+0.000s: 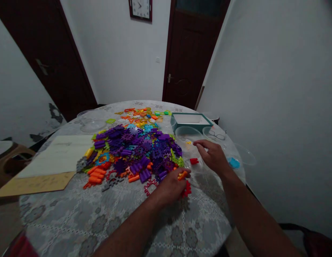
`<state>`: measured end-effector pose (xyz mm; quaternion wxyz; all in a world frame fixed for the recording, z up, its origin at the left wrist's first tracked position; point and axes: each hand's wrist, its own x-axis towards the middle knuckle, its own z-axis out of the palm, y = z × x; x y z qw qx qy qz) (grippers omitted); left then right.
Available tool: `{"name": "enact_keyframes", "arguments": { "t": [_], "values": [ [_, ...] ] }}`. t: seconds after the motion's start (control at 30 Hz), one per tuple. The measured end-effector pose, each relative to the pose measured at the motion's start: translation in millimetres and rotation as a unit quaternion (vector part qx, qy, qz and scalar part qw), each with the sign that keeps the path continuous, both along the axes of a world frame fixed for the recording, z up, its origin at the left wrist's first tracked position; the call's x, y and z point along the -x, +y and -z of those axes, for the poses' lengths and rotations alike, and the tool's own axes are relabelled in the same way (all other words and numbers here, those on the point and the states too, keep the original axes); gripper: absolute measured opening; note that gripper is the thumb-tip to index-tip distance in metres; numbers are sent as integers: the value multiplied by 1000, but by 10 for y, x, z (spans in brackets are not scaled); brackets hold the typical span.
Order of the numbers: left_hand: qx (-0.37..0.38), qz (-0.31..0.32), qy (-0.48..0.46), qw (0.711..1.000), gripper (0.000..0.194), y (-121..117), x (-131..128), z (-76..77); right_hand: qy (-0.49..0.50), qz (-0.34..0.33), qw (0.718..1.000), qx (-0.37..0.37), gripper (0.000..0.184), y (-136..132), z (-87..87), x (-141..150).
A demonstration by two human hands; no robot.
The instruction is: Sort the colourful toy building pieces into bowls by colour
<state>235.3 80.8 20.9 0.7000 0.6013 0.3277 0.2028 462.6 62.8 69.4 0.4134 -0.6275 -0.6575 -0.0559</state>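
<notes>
My left hand (171,187) is closed at the near right edge of the pile, with a small orange plastic building piece (182,175) in its fingers. A red toothed piece (186,190) shows just beneath that hand; whether the hand touches it I cannot tell. Nothing shows in my right hand (212,155), whose thumb and index finger are stretched out and slightly apart. It hovers by a clear plastic tub (188,132), close to a small yellow piece (188,142). Between both hands sits a red piece (194,161) in clear plastic. Left of them spreads a large pile of mostly purple building pieces (139,146).
A green-rimmed white box (192,119) stands at the back right. Clear lids (246,154), a blue piece (233,162) and eyeglasses (218,135) lie on the right. Orange and yellow pieces (136,116) spread behind the pile. A cardboard sheet (55,153) overhangs the table's left edge.
</notes>
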Motion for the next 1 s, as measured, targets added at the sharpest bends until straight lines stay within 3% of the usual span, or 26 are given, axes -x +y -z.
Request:
{"name": "enact_keyframes", "arguments": {
  "t": [0.1,0.23,0.33,0.47,0.8,1.0],
  "values": [
    [65,-48,-69,994,52,47,25,-76,32,-17,999,-39,21,-175,-23,235],
    [130,-129,-187,965,53,167,106,-167,42,-98,992,-65,20,-265,-64,645],
    [135,-193,-247,940,57,268,165,-200,36,-135,987,-84,24,-226,-2,851],
    [122,-261,-282,915,60,345,187,-195,27,-131,986,-103,29,-167,142,963],
    [114,-283,-286,908,58,295,145,-195,-2,-194,981,-30,47,-189,267,1041],
    [139,-261,-276,915,50,353,168,-193,-33,-198,979,-19,18,-199,264,989]
  ]
}}
